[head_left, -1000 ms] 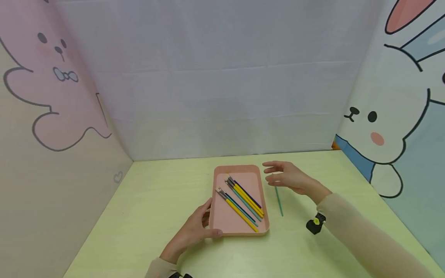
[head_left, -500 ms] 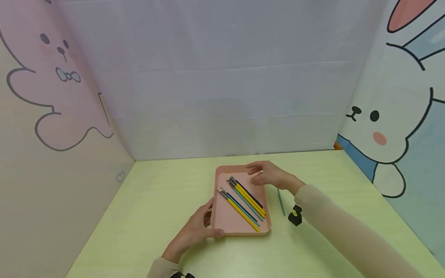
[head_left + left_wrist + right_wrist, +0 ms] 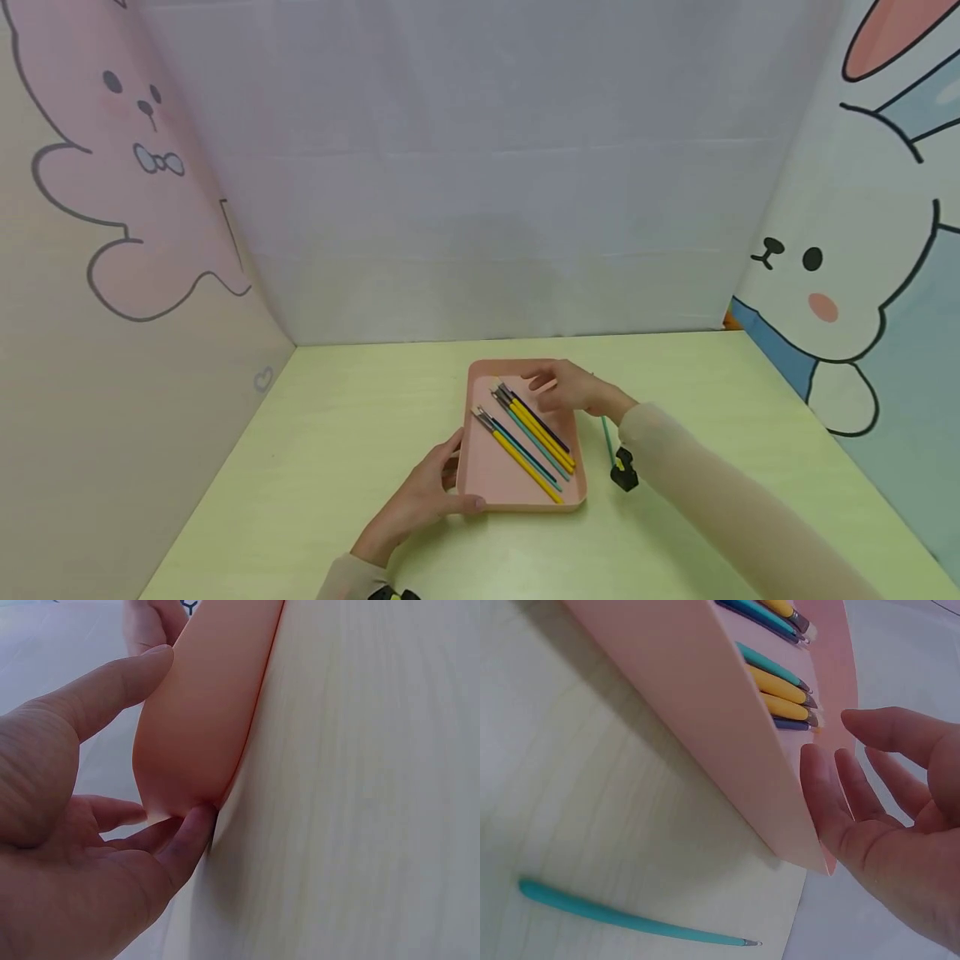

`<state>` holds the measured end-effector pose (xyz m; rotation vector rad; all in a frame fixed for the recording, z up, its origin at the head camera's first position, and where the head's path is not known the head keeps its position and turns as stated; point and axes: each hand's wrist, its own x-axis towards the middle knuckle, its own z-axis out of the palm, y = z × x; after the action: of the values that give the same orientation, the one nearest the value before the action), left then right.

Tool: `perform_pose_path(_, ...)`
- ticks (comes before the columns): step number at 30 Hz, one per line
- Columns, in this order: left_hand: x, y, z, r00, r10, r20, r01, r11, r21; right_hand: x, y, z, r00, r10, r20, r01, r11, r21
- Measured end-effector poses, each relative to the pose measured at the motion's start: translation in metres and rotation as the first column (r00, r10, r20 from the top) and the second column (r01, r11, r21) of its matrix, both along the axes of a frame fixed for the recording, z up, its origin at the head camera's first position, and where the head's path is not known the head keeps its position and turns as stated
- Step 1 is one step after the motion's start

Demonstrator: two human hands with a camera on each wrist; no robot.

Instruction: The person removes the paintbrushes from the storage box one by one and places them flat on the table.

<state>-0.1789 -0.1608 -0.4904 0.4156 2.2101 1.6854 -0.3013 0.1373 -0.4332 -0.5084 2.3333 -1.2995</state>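
Note:
A pink tray [image 3: 504,493] sits on the table. Inside it lie slim tools with yellow, teal and navy handles, including yellow paintbrushes [image 3: 788,708] with metal ferrules and pale tips. My left hand [image 3: 422,498] grips the tray's near-left corner; in the left wrist view the thumb [image 3: 120,686] lies against its wall, with the other fingers round the corner. My right hand [image 3: 573,390] reaches over the tray's far right side, fingers loosely bent and apart, holding nothing. Right of the tray, partly under the right wrist in the head view, lies a slim teal tool [image 3: 630,919] with a small metal tip.
The pale wooden table [image 3: 360,417] ends at a white cloth backdrop [image 3: 480,208]. Printed panels with a pink animal [image 3: 127,192] and a white rabbit [image 3: 840,250] stand at left and right.
My right hand has moved left from over the table beside the tray to above the tray's far right side. My left hand keeps its grip, and the tools lie as before.

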Motion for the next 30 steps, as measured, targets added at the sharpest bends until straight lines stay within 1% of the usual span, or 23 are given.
perform_pose_path(5, 0.001, -0.001, 0.0, 1.0, 0.002, 0.0, -0.002, 1.0, 0.006, -0.002, -0.006, -0.009, 0.998, 0.042, -0.054, -0.042, 0.999, 0.012)
perform_pose_path(8, 0.001, -0.001, 0.0, 1.0, 0.006, 0.004, -0.006, 1.0, 0.005, -0.003, -0.01, -0.012, 0.996, 0.039, -0.076, -0.037, 0.999, 0.023)
perform_pose_path(13, 0.001, -0.001, 0.0, 1.0, 0.01, 0.011, -0.01, 1.0, -0.001, -0.002, -0.015, -0.015, 0.995, 0.026, -0.094, -0.019, 0.997, 0.073)
perform_pose_path(17, 0.001, 0.0, 0.001, 1.0, 0.006, 0.01, -0.006, 1.0, -0.001, -0.002, -0.017, -0.017, 0.995, 0.033, -0.099, -0.021, 0.993, 0.119)
perform_pose_path(22, 0.001, 0.001, 0.001, 1.0, 0.012, 0.011, -0.012, 1.0, -0.012, 0.0, -0.018, -0.017, 0.993, 0.045, -0.11, -0.03, 0.99, 0.14)
perform_pose_path(26, 0.0, 0.001, -0.001, 1.0, 0.012, 0.005, -0.012, 1.0, -0.02, 0.0, -0.021, -0.016, 0.982, 0.083, -0.168, -0.049, 0.979, 0.199)
perform_pose_path(30, 0.0, 0.001, -0.001, 1.0, 0.009, -0.002, -0.009, 1.0, -0.019, -0.001, -0.023, -0.017, 0.973, 0.099, -0.207, -0.042, 0.964, 0.263)
